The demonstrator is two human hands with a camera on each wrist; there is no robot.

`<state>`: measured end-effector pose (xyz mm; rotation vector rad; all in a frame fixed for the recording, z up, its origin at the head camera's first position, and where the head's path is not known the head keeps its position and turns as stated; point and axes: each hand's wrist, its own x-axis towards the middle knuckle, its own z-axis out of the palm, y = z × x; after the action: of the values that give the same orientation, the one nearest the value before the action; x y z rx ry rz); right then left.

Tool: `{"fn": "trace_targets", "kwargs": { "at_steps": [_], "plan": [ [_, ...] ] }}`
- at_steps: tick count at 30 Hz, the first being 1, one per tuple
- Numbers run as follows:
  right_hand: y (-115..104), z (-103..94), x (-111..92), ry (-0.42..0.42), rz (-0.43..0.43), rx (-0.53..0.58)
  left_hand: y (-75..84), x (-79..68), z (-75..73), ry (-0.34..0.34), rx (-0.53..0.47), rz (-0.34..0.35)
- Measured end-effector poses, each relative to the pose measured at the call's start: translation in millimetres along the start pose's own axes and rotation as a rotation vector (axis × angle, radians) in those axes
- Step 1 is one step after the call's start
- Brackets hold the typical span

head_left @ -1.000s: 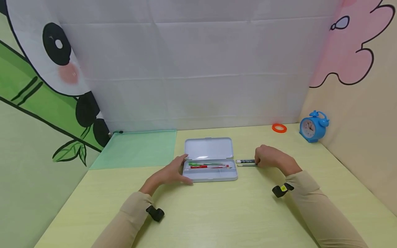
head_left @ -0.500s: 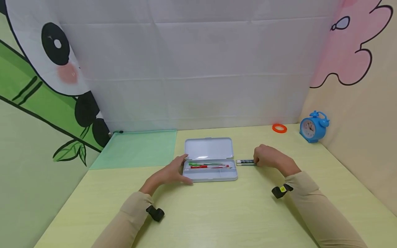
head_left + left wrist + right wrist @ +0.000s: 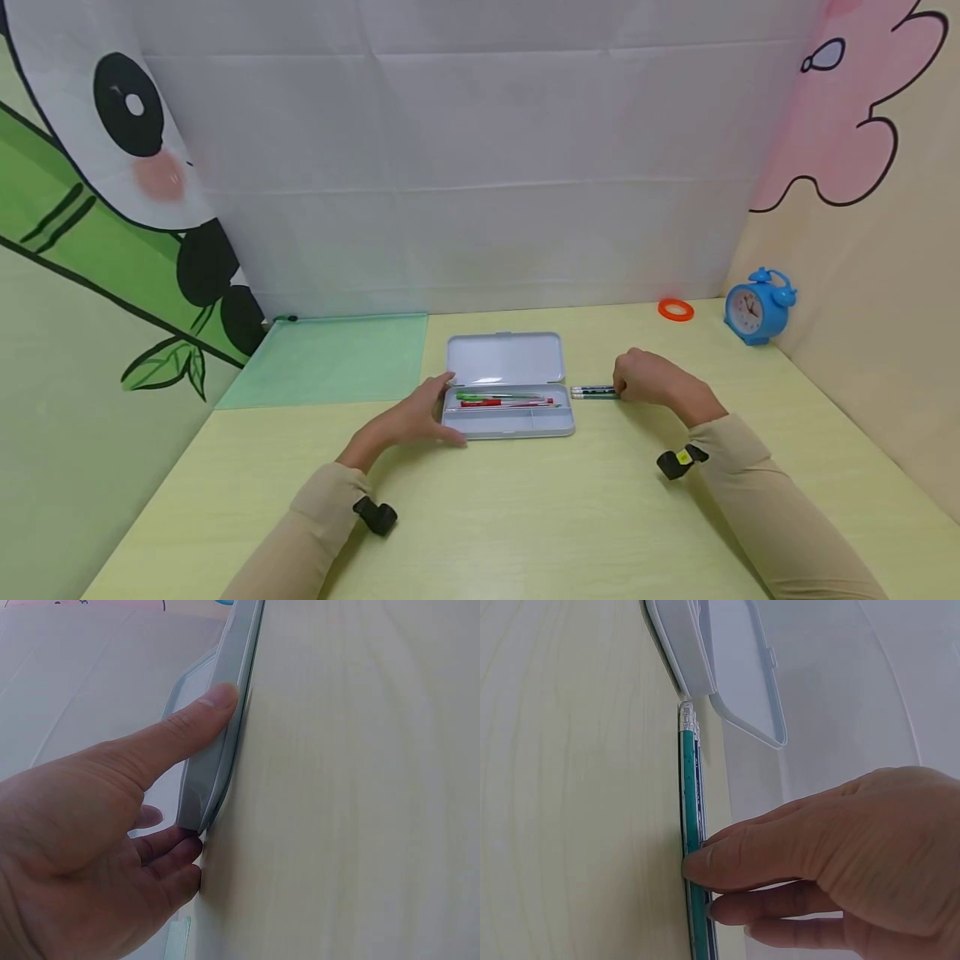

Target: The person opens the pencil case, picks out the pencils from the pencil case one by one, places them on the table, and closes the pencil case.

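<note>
Slim, straight teal and dark-blue pencils [image 3: 593,392] with pale ends lie on the pale-yellow table [image 3: 510,517], pinched between the right hand's [image 3: 647,377] thumb and fingers. Their ends sit just beside the open, light-grey rectangular pencil case [image 3: 491,423], at its three o'clock. The left hand [image 3: 412,418] grips the case's nine-o'clock end. Inside lie a thin green pen [image 3: 474,396] and a thin red pen [image 3: 491,403]. Toward two o'clock rests a flat orange ring [image 3: 663,312]; a blue twin-bell alarm clock [image 3: 757,308] stands at its three o'clock.

The right hand [image 3: 648,380] hides one end of the pencils [image 3: 592,392]. Marks on the clock [image 3: 746,311] are too small to read.
</note>
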<state>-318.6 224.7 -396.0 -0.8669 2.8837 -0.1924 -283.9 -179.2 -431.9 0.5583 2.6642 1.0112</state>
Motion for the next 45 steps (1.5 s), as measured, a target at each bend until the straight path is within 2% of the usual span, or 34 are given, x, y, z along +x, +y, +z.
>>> {"fn": "trace_targets", "kwargs": {
  "at_steps": [7, 21, 45],
  "plan": [
    [0.0, -0.5, 1.7, -0.019, 0.025, 0.006, -2.0, 1.4, 0.4, -0.001, -0.002, -0.001],
    [-0.7, 1.4, 3.8, -0.001, 0.001, 0.001, -5.6, 1.1, -0.5, 0.001, -0.001, 0.002],
    [-7.8, 0.0, 3.6, 0.008, 0.009, -0.006, -7.5, -1.5, -2.0, -0.003, 0.002, 0.015]
  ]
}}
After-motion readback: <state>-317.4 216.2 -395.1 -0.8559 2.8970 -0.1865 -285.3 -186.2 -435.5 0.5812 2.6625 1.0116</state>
